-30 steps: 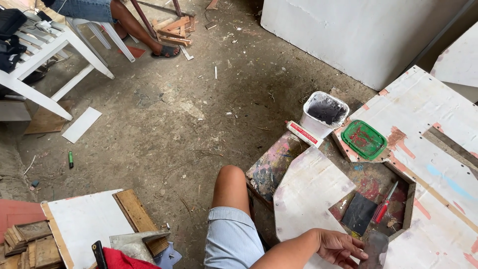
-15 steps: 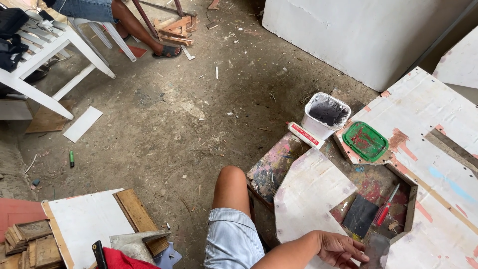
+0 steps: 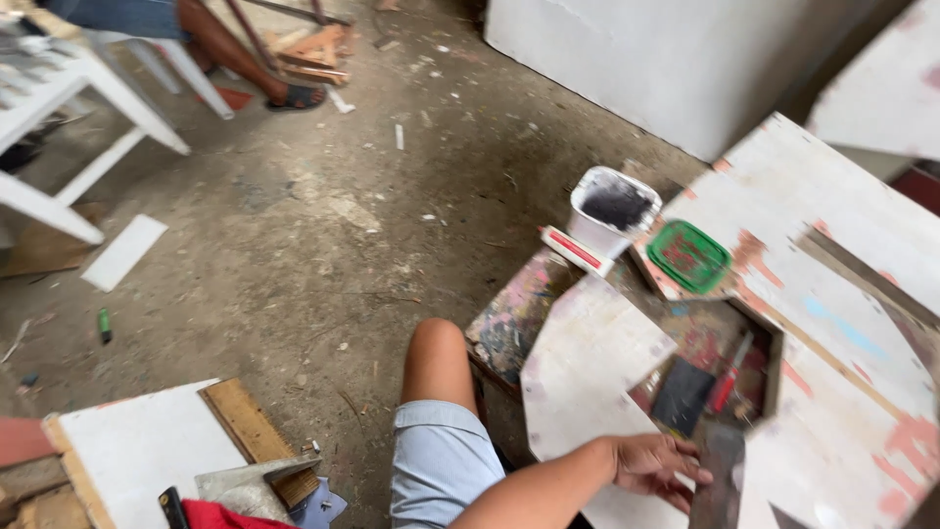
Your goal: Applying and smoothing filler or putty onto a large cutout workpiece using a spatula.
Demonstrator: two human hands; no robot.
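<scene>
Dark, dull metal lies under the fingertips: a flat grey blade or scraper-like strip that runs off the bottom edge of the view. The fingers are spread and loosely curled, resting on the strip's near edge rather than wrapped around it, so it looks touched, not yet gripped. This is one hand, at the end of a forearm that enters from the lower middle; which hand it is cannot be told for sure, and no second hand of the person shows.

The strip sits on a paint-stained white board, just beside an opening where a dark rectangular pad and a red-handled tool lie close together. To handle the strip well, I judge the fingers should close along its flat sides and stay off any sharp edge, lifting it straight so it does not scrape the board or knock the red-handled tool.

Farther out stand a green lid and a white bucket of dark paste, near each other on the stained work surface. The person's bare knee rests to the left, over a dusty concrete floor. A white plastic chair stands well apart at upper left.
</scene>
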